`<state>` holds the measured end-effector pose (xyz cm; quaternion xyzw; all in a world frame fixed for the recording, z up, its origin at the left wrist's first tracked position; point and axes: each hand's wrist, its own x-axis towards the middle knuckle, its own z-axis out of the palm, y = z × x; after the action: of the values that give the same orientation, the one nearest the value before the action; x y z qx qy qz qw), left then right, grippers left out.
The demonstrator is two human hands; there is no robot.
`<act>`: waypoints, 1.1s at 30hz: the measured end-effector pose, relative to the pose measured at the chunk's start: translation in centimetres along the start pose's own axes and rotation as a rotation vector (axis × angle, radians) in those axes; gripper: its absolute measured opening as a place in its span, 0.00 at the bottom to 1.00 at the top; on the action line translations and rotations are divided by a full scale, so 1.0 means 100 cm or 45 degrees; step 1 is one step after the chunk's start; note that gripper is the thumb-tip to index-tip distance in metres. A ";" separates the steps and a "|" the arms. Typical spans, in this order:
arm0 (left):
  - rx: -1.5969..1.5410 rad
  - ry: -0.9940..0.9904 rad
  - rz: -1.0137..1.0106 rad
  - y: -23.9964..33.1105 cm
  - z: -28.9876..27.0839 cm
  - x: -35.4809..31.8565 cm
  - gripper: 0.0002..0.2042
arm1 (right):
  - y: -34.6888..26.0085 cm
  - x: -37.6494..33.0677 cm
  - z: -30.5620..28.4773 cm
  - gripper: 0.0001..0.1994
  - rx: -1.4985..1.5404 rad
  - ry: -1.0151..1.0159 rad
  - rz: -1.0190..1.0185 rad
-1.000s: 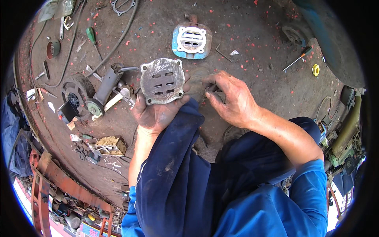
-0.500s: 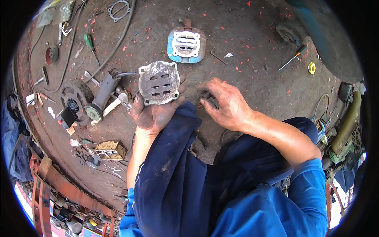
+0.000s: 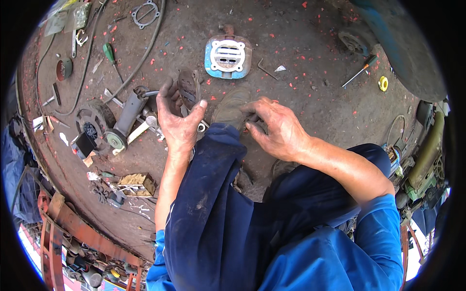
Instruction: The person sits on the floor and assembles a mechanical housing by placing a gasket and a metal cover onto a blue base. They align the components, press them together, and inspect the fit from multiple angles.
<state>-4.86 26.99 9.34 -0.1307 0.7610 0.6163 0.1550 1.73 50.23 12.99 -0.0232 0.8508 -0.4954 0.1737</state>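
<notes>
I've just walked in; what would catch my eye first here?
Probably the bright white gasket on a blue-edged metal part, top centre on the ground. Below and left of it, the left hand holds a tilted dark metal plate. Farther left lies a grey angle grinder.

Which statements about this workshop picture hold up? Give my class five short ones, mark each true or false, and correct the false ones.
1. The left hand holds a metal plate. True.
2. The right hand grips the angle grinder. False: the grinder lies apart from it, to the left of the left hand.
3. A white gasket lies on a partly blue metal part. True.
4. The green-handled screwdriver lies at the picture's right. False: it lies toward the upper left.
5. A yellow ring lies at the picture's right. True.
</notes>
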 end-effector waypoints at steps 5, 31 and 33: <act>0.366 0.131 0.235 -0.015 -0.002 0.001 0.43 | 0.003 0.000 -0.001 0.18 -0.005 -0.014 0.004; 0.728 0.238 0.455 -0.014 0.008 0.005 0.43 | 0.009 -0.001 -0.003 0.18 0.038 -0.011 0.017; 0.754 0.249 0.467 -0.016 0.008 0.005 0.43 | 0.010 -0.001 -0.002 0.18 0.037 -0.011 0.015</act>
<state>-4.69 27.46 7.55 0.0001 0.9285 0.3714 -0.0005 1.89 50.92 12.25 -0.0176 0.8428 -0.5066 0.1808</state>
